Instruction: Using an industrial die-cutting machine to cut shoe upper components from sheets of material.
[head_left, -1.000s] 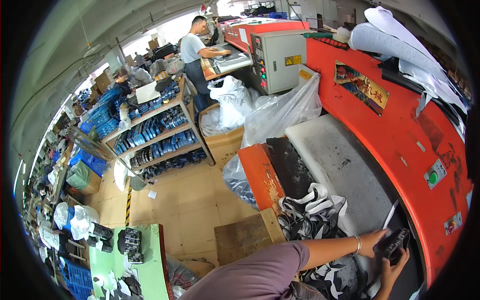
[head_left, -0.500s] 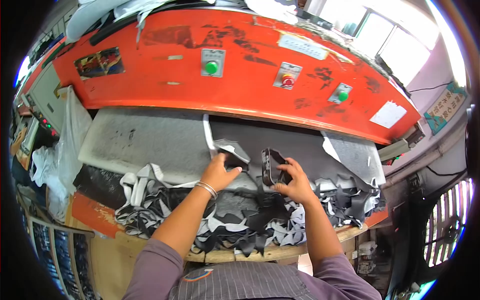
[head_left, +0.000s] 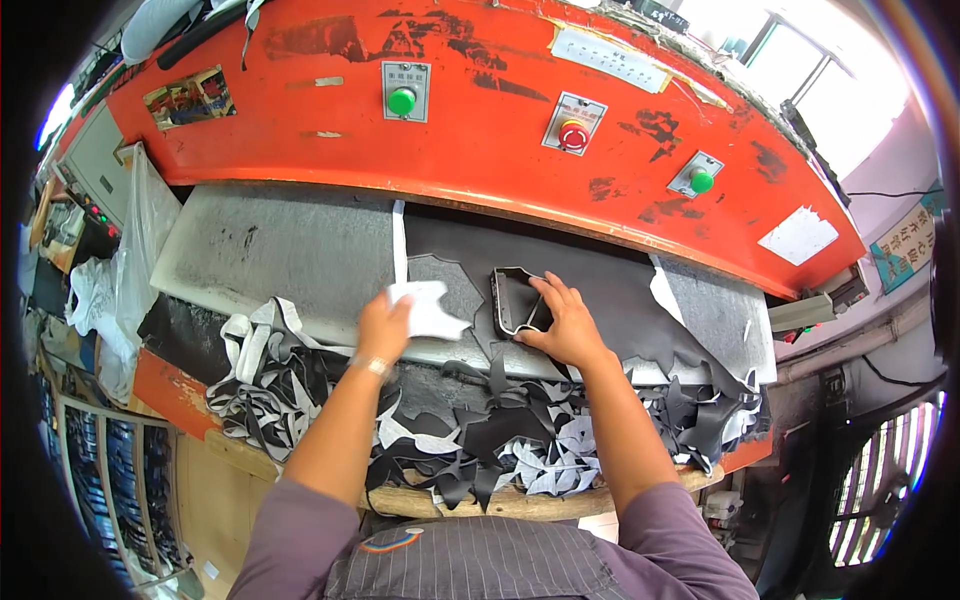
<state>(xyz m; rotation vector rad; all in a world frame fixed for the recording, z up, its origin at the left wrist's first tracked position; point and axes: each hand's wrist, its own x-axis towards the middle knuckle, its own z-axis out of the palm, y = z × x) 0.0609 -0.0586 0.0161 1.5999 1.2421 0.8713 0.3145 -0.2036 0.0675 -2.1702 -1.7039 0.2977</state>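
Observation:
A white-backed cut piece (head_left: 432,312) is pinched in my left hand (head_left: 382,330), over the grey cutting board (head_left: 290,262). The hand is slightly blurred. My right hand (head_left: 568,325) has its thumb and fingers around a dark metal cutting die (head_left: 505,305), a thin-walled outline frame. The die rests on or just above a black sheet (head_left: 610,285) of leather-like material; I cannot tell whether it touches. Left of the die, a notched opening in the sheet's edge shows the grey board beneath.
An orange press beam (head_left: 330,120) spans the back, with two green buttons (head_left: 401,101) and a red stop button (head_left: 573,136). Black and white scraps (head_left: 510,430) are heaped along the near edge. A clear plastic bag (head_left: 145,240) hangs at the left.
My left hand has lifted the cut piece away from the sheet and moved left, its white side now showing. The die in my right hand has shifted left and come down toward the sheet.

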